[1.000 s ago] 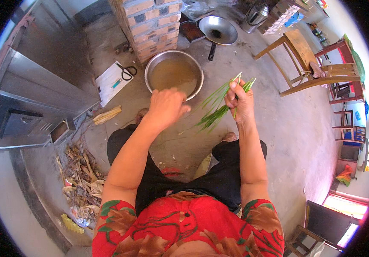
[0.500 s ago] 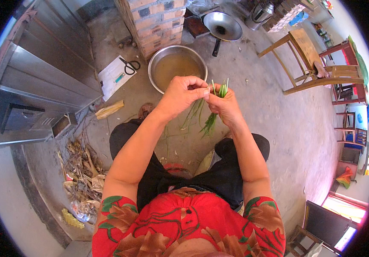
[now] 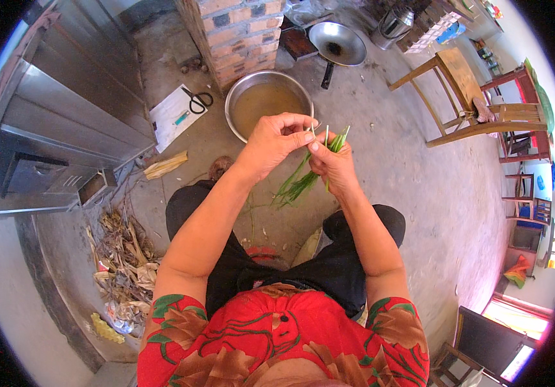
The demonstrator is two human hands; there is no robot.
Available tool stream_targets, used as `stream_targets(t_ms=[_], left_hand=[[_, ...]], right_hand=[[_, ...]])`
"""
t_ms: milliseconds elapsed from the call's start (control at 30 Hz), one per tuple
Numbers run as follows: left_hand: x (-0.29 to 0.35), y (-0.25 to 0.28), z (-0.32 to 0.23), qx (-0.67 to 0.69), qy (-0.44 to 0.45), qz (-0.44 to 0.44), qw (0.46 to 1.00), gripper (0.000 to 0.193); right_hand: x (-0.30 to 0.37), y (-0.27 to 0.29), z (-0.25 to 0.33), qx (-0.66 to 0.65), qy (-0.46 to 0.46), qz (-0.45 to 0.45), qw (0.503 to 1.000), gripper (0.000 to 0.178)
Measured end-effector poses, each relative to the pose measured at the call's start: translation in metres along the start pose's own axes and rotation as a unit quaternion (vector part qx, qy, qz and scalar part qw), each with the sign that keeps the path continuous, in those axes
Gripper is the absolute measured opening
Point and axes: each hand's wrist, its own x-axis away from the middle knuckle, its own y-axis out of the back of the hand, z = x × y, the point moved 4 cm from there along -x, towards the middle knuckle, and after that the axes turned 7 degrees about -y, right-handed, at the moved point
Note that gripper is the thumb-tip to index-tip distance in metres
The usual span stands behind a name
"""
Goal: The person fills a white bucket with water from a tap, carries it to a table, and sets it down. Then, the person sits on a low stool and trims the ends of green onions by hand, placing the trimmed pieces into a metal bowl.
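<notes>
Above the floor before my knees, both hands are raised close together. A bunch of chives (image 3: 299, 186), thin green stalks with pale ends, is gripped by my right hand (image 3: 338, 169), its leaves hanging down toward the left. My left hand (image 3: 270, 145) is closed in a pinch at the pale end of a stalk, its fingertips touching or nearly touching the right thumb. Just beyond the hands stands a metal basin (image 3: 230, 107) of murky brownish water.
Black-handled scissors (image 3: 198, 101) lie on a white sheet (image 3: 169, 132) by the metal cabinet (image 3: 65, 138). Past the basin rise a brick pillar (image 3: 242, 45) and a wok (image 3: 342, 42). Dry husks (image 3: 126, 251) are heaped at left; a wooden chair (image 3: 458, 77) stands at right.
The chives have swung so that their leaves fan out further left, below the left hand. The right hand has tilted slightly; the left hand stays nearly in place, still pinching.
</notes>
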Motion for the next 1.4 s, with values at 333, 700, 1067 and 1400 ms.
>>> stream_targets(t_ms=[333, 700, 1067, 1400], left_hand=[[0.0, 0.012, -0.02, -0.228, -0.085, 0.026, 0.97, 0.02], [0.001, 0.012, -0.015, -0.17, -0.057, 0.033, 0.983, 0.009], [0.004, 0.01, -0.012, -0.043, -0.02, -0.019, 0.999, 0.006], [0.004, 0.009, -0.009, 0.01, 0.01, -0.026, 1.0, 0.006]], right_hand=[[0.003, -0.003, 0.005, 0.125, 0.012, -0.038, 0.991, 0.012], [0.006, -0.006, 0.009, 0.191, 0.025, -0.04, 0.98, 0.009], [0.005, -0.005, 0.006, 0.122, 0.015, -0.013, 0.992, 0.012], [0.006, -0.009, 0.007, 0.074, -0.002, 0.01, 0.997, 0.013]])
